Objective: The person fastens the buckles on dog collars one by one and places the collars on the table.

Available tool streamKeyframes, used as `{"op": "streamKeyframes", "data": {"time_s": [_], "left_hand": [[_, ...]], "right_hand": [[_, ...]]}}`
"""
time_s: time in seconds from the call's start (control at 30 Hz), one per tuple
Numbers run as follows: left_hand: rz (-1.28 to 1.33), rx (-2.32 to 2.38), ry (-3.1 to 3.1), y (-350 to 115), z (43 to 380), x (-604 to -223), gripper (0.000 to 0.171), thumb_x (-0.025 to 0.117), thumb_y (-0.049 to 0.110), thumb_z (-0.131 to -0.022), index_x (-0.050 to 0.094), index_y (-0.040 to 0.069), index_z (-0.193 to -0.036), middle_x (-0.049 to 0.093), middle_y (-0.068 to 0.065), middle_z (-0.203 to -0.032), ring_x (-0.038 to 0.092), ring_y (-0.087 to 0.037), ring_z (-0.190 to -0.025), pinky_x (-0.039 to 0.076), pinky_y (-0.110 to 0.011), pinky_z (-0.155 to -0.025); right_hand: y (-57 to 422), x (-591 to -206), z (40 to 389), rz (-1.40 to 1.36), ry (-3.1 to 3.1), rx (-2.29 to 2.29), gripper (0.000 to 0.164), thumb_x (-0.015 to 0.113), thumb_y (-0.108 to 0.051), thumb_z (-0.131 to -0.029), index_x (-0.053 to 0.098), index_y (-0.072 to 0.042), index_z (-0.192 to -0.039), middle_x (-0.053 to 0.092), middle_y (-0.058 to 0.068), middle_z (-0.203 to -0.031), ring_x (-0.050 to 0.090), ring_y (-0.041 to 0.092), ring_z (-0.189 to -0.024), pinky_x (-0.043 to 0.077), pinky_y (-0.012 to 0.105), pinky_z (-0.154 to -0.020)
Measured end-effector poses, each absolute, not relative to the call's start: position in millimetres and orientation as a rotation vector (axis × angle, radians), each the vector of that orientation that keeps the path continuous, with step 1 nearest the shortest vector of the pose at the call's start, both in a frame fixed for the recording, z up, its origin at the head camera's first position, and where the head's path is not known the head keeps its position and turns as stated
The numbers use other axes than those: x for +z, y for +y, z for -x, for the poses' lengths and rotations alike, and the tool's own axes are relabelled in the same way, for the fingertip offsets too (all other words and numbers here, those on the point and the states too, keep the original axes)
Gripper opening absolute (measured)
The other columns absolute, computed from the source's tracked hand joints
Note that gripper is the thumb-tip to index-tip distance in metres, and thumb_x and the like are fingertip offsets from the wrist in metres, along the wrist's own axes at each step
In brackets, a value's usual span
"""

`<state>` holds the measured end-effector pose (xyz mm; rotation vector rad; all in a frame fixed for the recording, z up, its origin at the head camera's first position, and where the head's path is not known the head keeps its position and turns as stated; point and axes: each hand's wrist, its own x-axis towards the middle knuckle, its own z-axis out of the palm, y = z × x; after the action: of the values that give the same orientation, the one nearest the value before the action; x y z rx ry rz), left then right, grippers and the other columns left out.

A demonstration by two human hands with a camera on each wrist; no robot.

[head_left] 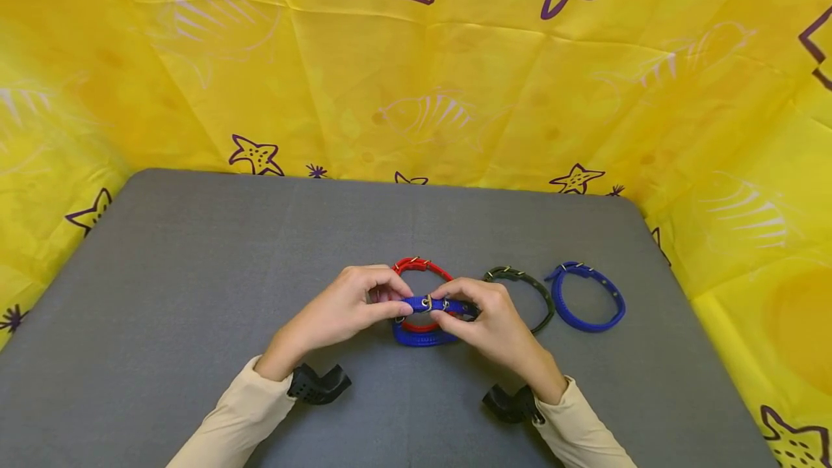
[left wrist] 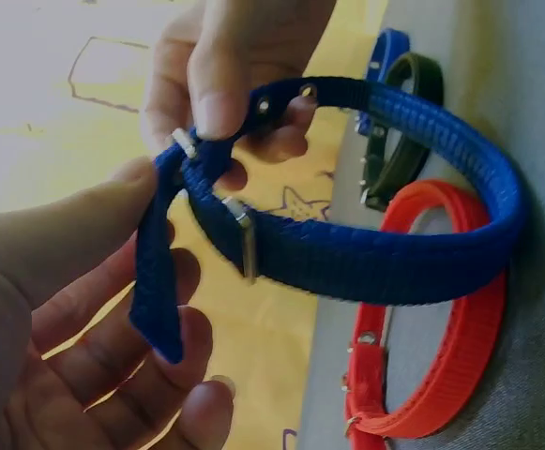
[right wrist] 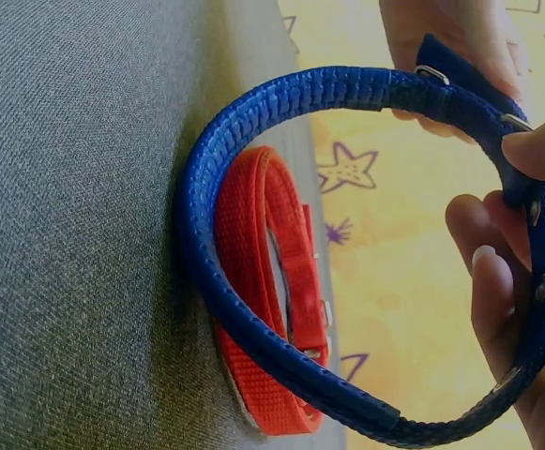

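Both hands hold a blue buckle collar [head_left: 422,339] closed into a loop, its strap passing through a metal buckle. My left hand [head_left: 344,309] pinches the band just left of the buckle; in the left wrist view its thumb lies against the loose pointed strap end [left wrist: 158,291]. My right hand [head_left: 497,320] grips the band on the buckle's other side, near the eyelet holes, with its thumb by the buckle in the right wrist view. A padded section of the collar [right wrist: 202,225] hangs lowest, close to the table. Behind it lies a red collar [head_left: 437,266], partly hidden.
A dark green collar [head_left: 542,295] lies beside the right hand, partly covered by it. Farther right is another blue collar [head_left: 589,326], also buckled into a loop. The grey table [head_left: 195,273] is bordered by yellow cloth [head_left: 364,56] printed with fish and starfish.
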<state>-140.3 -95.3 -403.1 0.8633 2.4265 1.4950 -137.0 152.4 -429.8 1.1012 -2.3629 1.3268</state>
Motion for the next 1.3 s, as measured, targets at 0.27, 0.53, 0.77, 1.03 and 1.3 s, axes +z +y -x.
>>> {"op": "streamKeyframes", "data": {"time_s": [0.27,0.53,0.77,1.03,1.3], "left_hand": [[-0.810,1.436,2.464,-98.6,143.6,-406.4,0.016,0.079,0.028,-0.085,0.072,0.019,-0.095,0.064,0.006,-0.079,0.057,-0.008,-0.071,0.048,-0.022,-0.063],[-0.762,1.383,2.469,-103.1,146.4,-406.1,0.016,0.081,0.029,-0.083,0.072,0.017,-0.089,0.066,0.005,-0.074,0.058,-0.006,-0.066,0.047,-0.021,-0.061],[-0.819,1.434,2.485,-94.6,143.2,-407.6,0.014,0.080,0.028,-0.084,0.072,0.019,-0.091,0.062,0.007,-0.074,0.055,-0.006,-0.067,0.046,-0.021,-0.060],[-0.829,1.481,2.451,-80.7,138.8,-416.2,0.022,0.080,0.028,-0.084,0.068,0.023,-0.102,0.065,0.008,-0.089,0.055,-0.007,-0.068,0.048,-0.025,-0.061],[-0.750,1.562,2.331,-73.4,139.8,-430.1,0.024,0.080,0.028,-0.085,0.067,0.022,-0.104,0.067,0.006,-0.088,0.058,-0.010,-0.065,0.048,-0.024,-0.060]], "right_hand": [[155.1,-428.1,137.3,-1.038,-2.443,1.335,0.028,0.078,-0.004,-0.083,0.070,-0.010,-0.108,0.073,0.002,-0.100,0.069,0.011,-0.088,0.059,0.030,-0.079],[158.0,-424.5,139.0,-1.001,-2.471,1.356,0.026,0.078,-0.004,-0.082,0.071,-0.012,-0.105,0.074,-0.001,-0.096,0.069,0.012,-0.082,0.058,0.025,-0.076],[158.9,-424.1,139.4,-1.097,-2.430,1.326,0.028,0.078,-0.008,-0.084,0.070,-0.013,-0.111,0.072,0.000,-0.103,0.066,0.010,-0.091,0.056,0.024,-0.079],[156.6,-423.4,139.9,-1.159,-2.287,1.318,0.023,0.079,-0.003,-0.082,0.074,-0.013,-0.102,0.073,0.001,-0.097,0.069,0.013,-0.091,0.053,0.019,-0.082],[156.5,-424.0,138.6,-1.143,-2.242,1.333,0.024,0.077,0.000,-0.083,0.073,-0.011,-0.104,0.071,0.002,-0.095,0.065,0.011,-0.085,0.053,0.019,-0.074]]}}
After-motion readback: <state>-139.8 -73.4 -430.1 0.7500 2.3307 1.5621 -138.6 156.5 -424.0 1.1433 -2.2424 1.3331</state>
